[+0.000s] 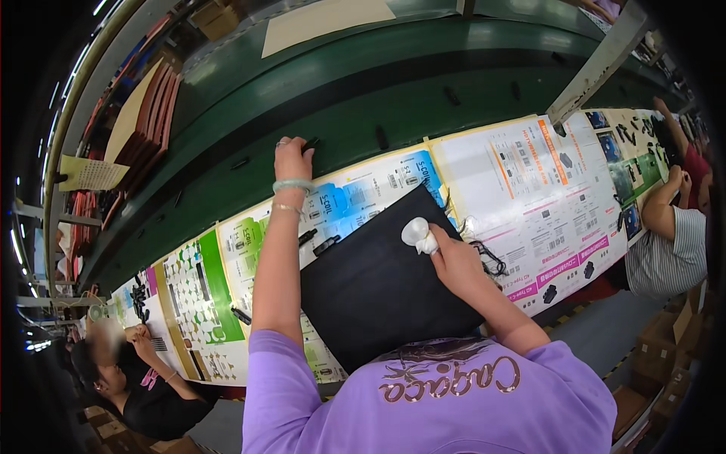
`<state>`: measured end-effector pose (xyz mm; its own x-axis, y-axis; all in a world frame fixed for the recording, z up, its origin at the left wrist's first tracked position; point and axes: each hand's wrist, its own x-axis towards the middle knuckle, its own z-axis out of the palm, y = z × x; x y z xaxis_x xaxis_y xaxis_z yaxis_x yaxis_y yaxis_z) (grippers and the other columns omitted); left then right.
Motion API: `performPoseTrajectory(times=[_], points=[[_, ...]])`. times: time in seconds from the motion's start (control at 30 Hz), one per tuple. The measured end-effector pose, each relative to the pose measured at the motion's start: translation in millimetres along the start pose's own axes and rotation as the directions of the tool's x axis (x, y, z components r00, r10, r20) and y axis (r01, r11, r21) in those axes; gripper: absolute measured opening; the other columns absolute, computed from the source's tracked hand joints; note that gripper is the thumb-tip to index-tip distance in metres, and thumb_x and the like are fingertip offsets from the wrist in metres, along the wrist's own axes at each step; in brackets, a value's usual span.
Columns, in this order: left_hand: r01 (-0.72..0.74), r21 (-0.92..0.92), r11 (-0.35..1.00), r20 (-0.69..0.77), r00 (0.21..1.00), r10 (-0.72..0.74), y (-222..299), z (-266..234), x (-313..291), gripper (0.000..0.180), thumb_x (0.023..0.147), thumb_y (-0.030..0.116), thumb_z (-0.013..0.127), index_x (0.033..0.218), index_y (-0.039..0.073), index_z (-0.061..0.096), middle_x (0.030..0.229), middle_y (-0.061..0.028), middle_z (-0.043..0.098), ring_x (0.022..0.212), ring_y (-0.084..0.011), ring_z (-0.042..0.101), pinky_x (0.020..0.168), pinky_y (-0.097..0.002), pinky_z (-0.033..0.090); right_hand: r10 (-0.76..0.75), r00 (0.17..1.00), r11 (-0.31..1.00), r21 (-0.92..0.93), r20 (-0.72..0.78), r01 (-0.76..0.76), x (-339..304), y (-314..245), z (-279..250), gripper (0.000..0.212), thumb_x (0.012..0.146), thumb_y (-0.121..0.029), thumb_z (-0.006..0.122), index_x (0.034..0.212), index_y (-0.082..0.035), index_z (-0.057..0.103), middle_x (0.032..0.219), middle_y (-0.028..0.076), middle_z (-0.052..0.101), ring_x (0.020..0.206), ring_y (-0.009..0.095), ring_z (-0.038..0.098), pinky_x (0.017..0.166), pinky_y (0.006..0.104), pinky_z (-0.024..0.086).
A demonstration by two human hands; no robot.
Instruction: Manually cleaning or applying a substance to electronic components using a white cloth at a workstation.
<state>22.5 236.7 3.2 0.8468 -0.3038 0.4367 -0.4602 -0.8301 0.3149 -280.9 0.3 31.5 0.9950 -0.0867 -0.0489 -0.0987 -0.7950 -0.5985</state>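
Reaching over the green conveyor belt [340,136], my left hand [293,163] has its fingers closed at a small black cylindrical piece [311,144]. My right hand [459,266] pinches a white, bunched-up cloth [419,234] with a rounded head. It is just above a black cloth [386,291] spread on the bench in front of me. Loose black threads [491,261] trail from the cloth's right side. Two dark pieces, one of them a short black cylinder [327,244], lie by the cloth's left edge.
More black pieces, such as one dark cylinder [381,137], are scattered along the belt. Printed sheets [522,204] cover the bench. A metal post [601,64] rises at the right. Co-workers sit at the left [151,378] and right [665,227]. Reddish boards [155,113] stand at the upper left.
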Motion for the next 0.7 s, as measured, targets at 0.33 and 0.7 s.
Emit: performPoseTrajectory(times=[0.33, 0.7], points=[[0.049, -0.253, 0.966, 0.169, 0.986, -0.006, 106.4, 61.6, 11.1, 0.023, 0.074, 0.013, 0.078, 0.093, 0.002, 0.069, 0.089, -0.0157, 0.067, 0.085, -0.0312, 0.065, 0.080, -0.0403, 0.052, 0.021, 1.000, 1.000, -0.003, 0.006, -0.021, 1.7, 1.0, -0.1, 0.046, 0.090, -0.014, 0.058, 0.133, -0.003, 0.047, 0.083, 0.021, 0.067, 0.073, 0.040, 0.066, 0.065, 0.0505, 0.050], [0.054, -0.553, 0.832, 0.193, 0.979, 0.065, 146.3, -28.7, -158.7, 0.037, 0.074, -0.001, 0.075, 0.109, 0.007, 0.064, 0.085, -0.0087, 0.066, 0.074, -0.0233, 0.064, 0.066, -0.0328, 0.051, 0.084, 0.996, 0.976, 0.203, -0.017, -0.079, 2.2, 5.5, -29.1, 0.050, 0.089, -0.011, 0.060, 0.136, -0.002, 0.048, 0.081, 0.025, 0.065, 0.075, 0.044, 0.064, 0.068, 0.0510, 0.049]])
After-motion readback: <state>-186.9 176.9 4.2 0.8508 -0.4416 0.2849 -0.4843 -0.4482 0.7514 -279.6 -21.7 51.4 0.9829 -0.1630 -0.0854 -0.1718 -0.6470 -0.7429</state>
